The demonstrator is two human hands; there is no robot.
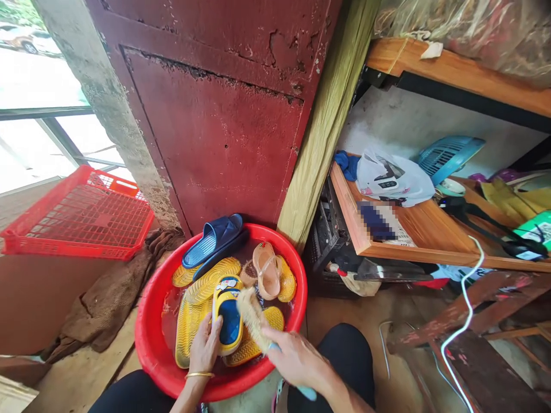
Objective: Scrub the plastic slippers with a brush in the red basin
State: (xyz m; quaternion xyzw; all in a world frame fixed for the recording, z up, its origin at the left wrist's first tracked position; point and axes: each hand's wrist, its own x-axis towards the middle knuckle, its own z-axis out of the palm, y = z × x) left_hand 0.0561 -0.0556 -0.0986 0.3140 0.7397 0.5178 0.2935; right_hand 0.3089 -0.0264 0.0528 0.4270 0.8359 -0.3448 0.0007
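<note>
My left hand (pixel 205 344) grips the side of a small yellow slipper (pixel 229 321) with a blue insole and a cartoon figure on its strap. In my right hand (pixel 297 357) is a scrub brush (pixel 255 318) with pale bristles and a light blue handle; its bristles are at the slipper's right edge. Both are over a red basin (pixel 148 321) of water. Around them in the basin lie several yellow soles (pixel 188 332), a dark blue slide (pixel 210 244) and a beige sandal (pixel 266 272).
A red plastic crate (pixel 99 215) stands at the left. Behind the basin is a dark red door (pixel 215 132). On the right, a wooden shelf (pixel 424 221) holds a white plastic bag (pixel 391 178) and a blue fan (pixel 450 158). A white cable (pixel 467 298) hangs down from it.
</note>
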